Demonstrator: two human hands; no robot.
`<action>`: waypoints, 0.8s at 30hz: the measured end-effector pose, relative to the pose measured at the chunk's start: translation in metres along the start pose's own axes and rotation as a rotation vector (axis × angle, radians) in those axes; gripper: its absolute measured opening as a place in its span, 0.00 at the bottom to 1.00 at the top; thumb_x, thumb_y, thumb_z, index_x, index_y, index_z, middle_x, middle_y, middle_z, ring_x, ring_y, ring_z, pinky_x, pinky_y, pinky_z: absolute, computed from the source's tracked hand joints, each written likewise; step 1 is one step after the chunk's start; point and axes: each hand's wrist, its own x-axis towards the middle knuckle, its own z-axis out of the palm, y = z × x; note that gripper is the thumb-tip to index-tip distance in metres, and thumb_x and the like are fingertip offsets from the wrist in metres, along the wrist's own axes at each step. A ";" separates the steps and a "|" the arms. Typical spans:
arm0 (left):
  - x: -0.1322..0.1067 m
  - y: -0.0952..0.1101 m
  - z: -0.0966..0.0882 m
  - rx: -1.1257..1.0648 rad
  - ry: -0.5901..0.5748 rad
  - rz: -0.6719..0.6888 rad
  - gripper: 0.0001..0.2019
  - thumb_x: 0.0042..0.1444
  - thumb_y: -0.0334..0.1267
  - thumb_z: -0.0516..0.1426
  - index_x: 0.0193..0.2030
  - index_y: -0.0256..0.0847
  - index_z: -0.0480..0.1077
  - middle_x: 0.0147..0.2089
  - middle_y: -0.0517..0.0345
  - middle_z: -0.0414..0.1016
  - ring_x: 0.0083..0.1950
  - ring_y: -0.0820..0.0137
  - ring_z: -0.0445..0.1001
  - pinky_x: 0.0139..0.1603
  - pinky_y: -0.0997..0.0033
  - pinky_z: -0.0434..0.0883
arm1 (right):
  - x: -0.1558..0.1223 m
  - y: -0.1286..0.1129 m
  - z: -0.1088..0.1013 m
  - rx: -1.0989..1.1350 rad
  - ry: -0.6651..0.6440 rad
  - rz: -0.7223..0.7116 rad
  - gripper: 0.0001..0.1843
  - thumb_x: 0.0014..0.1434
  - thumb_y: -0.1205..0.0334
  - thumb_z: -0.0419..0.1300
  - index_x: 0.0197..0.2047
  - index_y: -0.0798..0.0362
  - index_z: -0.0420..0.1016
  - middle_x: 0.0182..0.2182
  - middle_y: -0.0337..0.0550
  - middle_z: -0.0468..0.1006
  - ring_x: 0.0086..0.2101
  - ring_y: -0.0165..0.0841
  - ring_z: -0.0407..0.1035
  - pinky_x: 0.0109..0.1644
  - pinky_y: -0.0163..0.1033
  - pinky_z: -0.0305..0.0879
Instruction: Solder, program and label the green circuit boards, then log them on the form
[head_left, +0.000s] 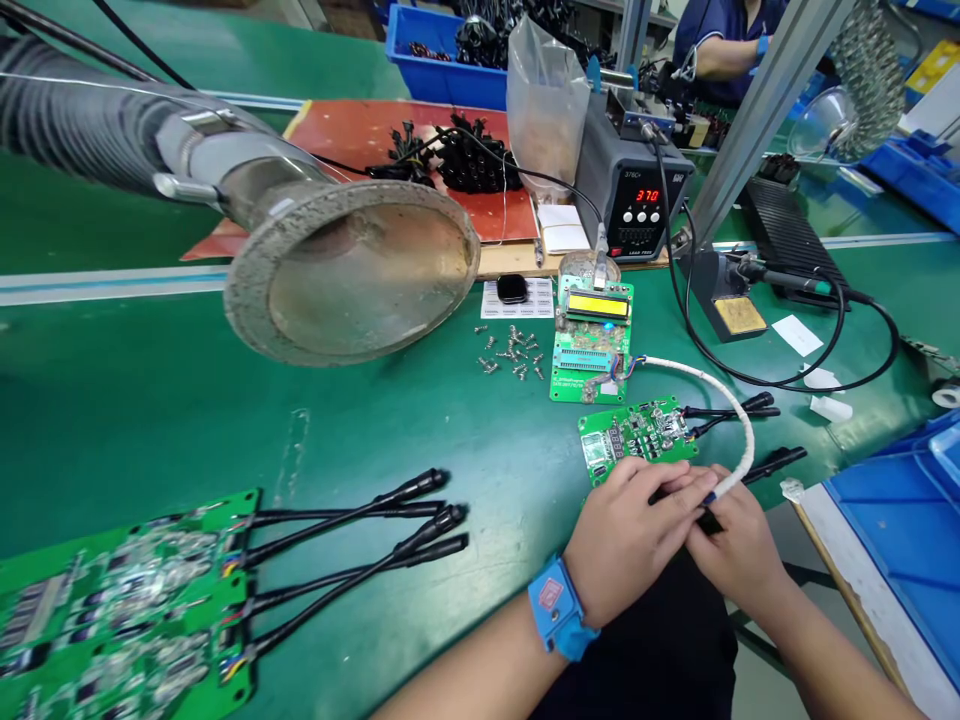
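Note:
My left hand (637,530), with a blue wrist strap (559,608), and my right hand (739,550) meet at the front edge of the bench, fingers closed together. The end of a white-sleeved cable (724,385) goes in between them, against my left fingertips. A black cable connector (709,521) shows partly at my right fingers; the join is hidden. Just beyond my hands lies a green circuit board (637,435) with black leads (739,408). The white cable's other end runs to a programmer board (592,340) with a lit yellow display.
A fume extractor hood (352,275) hangs over the bench at left. More circuit boards (127,600) with black leads lie front left. Loose screws (517,350) are near the programmer. A soldering station (637,190) reads 370, its iron (795,280) in a stand. Another person (724,50) sits behind.

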 end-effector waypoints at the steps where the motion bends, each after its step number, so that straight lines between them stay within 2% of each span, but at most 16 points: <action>1: 0.000 0.000 0.000 -0.005 0.003 -0.001 0.14 0.61 0.35 0.52 0.53 0.46 0.70 0.48 0.55 0.75 0.45 0.69 0.70 0.44 0.67 0.73 | 0.000 0.000 0.000 -0.002 -0.002 -0.003 0.13 0.53 0.70 0.52 0.41 0.52 0.72 0.33 0.47 0.77 0.36 0.40 0.72 0.42 0.49 0.71; 9: -0.002 -0.002 -0.001 -0.019 0.008 0.002 0.14 0.61 0.36 0.53 0.53 0.46 0.69 0.48 0.55 0.75 0.45 0.69 0.71 0.43 0.66 0.73 | 0.002 -0.001 -0.001 0.023 -0.010 -0.024 0.12 0.54 0.72 0.52 0.41 0.52 0.70 0.32 0.45 0.76 0.35 0.37 0.70 0.38 0.45 0.71; 15: -0.001 -0.002 0.000 -0.016 0.005 -0.002 0.14 0.61 0.36 0.53 0.52 0.46 0.70 0.48 0.54 0.75 0.45 0.68 0.72 0.43 0.65 0.74 | 0.003 -0.002 -0.001 0.050 -0.020 0.008 0.12 0.54 0.72 0.52 0.40 0.52 0.70 0.33 0.45 0.76 0.36 0.38 0.70 0.42 0.47 0.70; 24: -0.002 -0.003 0.001 -0.021 0.017 -0.013 0.14 0.61 0.36 0.53 0.53 0.46 0.69 0.48 0.55 0.75 0.44 0.68 0.72 0.43 0.65 0.74 | 0.004 -0.001 -0.001 0.056 -0.013 0.004 0.12 0.53 0.72 0.53 0.41 0.52 0.70 0.33 0.46 0.76 0.37 0.39 0.71 0.42 0.48 0.71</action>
